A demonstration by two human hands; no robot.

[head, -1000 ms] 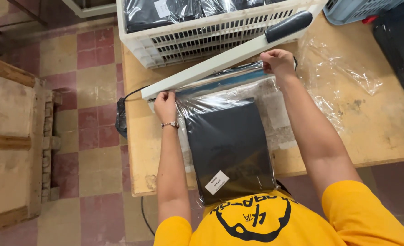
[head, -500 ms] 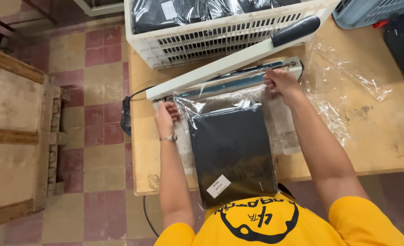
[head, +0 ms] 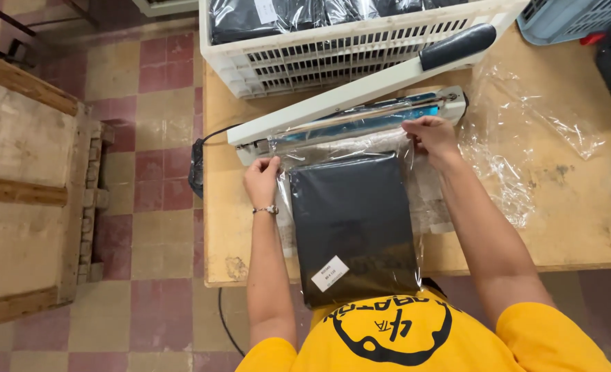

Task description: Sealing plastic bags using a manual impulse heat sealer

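Both hands, left hand (head: pixel 262 173) and right hand (head: pixel 431 135), have drawn the clear bag (head: pixel 350 148) back from the open sealer (head: pixel 360 114), still pinching its mouth corners.

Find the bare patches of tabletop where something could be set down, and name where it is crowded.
Bare wood lies at the table's right end, beyond the loose clear bags, and in a narrow strip left of the left hand. The middle is crowded: heat sealer, bagged black item, white crate.

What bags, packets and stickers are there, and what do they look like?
Clear bag holding a flat black packet: on the table, both hands at its top corners.
White label: small rectangle, packet's lower left.
Bagged dark packets: in the white crate.
Loose clear bags: crumpled, right of the sealer.
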